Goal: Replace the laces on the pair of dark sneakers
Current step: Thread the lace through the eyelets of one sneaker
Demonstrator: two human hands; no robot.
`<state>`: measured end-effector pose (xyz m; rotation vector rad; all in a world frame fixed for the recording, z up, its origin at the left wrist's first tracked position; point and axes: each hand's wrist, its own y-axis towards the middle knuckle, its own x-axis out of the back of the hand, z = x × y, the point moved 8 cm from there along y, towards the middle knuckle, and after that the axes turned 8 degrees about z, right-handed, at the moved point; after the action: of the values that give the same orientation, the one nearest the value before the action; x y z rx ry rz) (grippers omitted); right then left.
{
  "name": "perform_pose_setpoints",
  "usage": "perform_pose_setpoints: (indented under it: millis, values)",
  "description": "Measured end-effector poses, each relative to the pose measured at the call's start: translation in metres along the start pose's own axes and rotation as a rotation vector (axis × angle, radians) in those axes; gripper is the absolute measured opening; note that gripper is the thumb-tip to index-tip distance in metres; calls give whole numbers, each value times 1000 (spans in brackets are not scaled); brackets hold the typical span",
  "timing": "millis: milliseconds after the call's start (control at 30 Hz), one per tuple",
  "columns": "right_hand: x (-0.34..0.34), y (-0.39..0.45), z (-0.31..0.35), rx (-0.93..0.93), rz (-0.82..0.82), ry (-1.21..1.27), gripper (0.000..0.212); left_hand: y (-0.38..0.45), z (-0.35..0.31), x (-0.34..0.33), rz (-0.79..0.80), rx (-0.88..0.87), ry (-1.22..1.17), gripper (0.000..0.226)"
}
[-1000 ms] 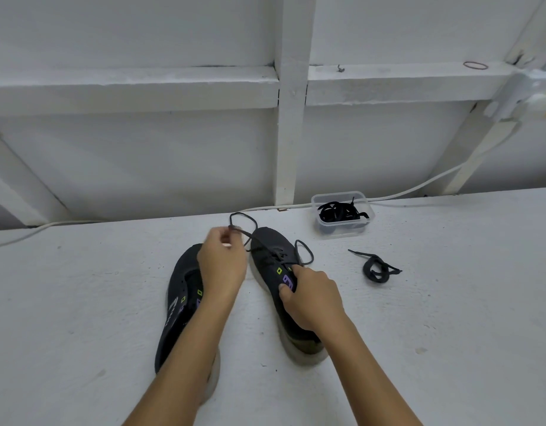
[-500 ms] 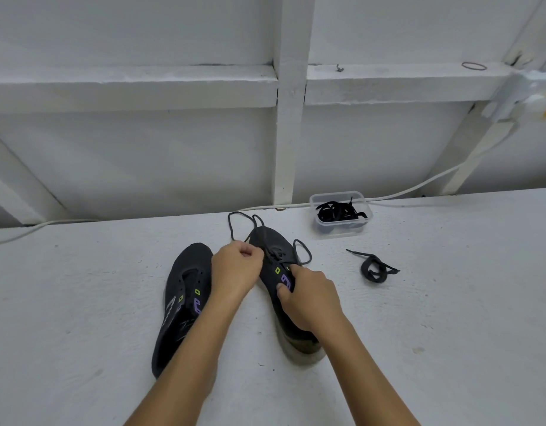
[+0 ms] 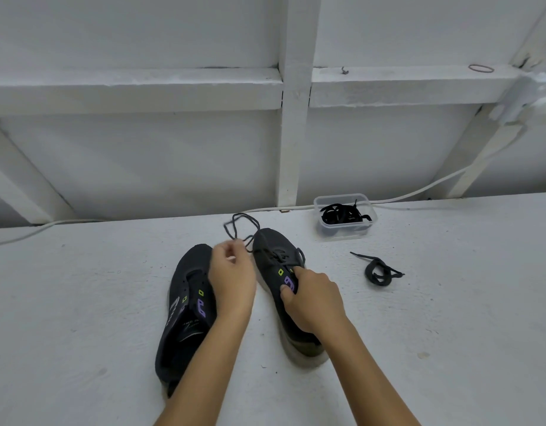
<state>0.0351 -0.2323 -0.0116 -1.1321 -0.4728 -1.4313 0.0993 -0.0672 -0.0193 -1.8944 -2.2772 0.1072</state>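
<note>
The right hand [image 3: 314, 299] grips the tongue side of the laced dark mesh sneaker [image 3: 281, 281] at 6 o'clock, steadying it. The left hand [image 3: 231, 272] pinches its thin black lace [image 3: 242, 224], seemingly drawing slack toward 12 o'clock. A laceless dark mesh sneaker [image 3: 181, 309] lies at 7.

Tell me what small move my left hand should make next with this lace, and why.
Probably draw the lace further out to the left. The left hand pinches it while slack loops lie by the right sneaker toe, and the right hand steadies that shoe.
</note>
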Motion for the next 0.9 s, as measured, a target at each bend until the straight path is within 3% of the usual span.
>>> perform_pose_setpoints:
  millis: [67, 133, 233, 367, 433, 533, 600, 767, 900]
  values:
    - [0, 0, 2, 13, 0, -13, 26, -6, 22, -22, 232, 114, 171, 20]
    - [1, 0, 3, 21, 0, -22, 27, -10, 30, -33, 314, 65, 275, 18]
    - [1, -1, 4, 31, -2, -27, 28, -7, 17, -30, 241, -77, 357, 10]
    - [2, -1, 2, 11, -6, 2, 27, 1, -6, -3, -6, -86, 195, 12]
    - [2, -1, 1, 2, -5, 0, 26, 4, -4, -3, 35, -25, 237, 13]
    - [2, 0, 2, 10, -9, -17, 27, 2, 16, -19, 231, 88, 345, 18]
    - [1, -1, 3, 17, -8, -25, 27, -1, 22, -27, 268, 66, 357, 18]
    - [2, -1, 3, 19, -12, -26, 26, -4, 9, -30, 182, -100, 301, 11]
    - [3, -2, 2, 16, -16, -1, 27, -8, -9, 12, -188, -182, -38, 10]
